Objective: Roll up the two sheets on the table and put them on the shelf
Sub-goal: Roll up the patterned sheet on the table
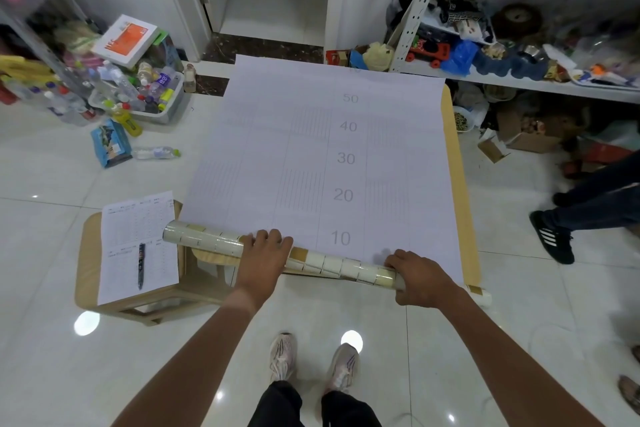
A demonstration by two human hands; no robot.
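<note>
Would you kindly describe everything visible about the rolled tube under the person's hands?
The cream, grid-patterned rolled tube looks like glossy paper or vinyl. It lies across the near edge of the large white numbered sheet, tilted slightly, its left end overhanging the wooden stool. The left hand and right hand press on it.

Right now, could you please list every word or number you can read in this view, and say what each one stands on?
"10", "20", "30", "40", "50": printed in a column on the large white sheet, which both hands are rolling.
A further number above "50" is too faint to read.
Orange-and-white box over the bottle bin: large letters, too blurred to read.
Printed form on the stool, under a pen: text too small.
Bottle labels: unreadable.
</note>
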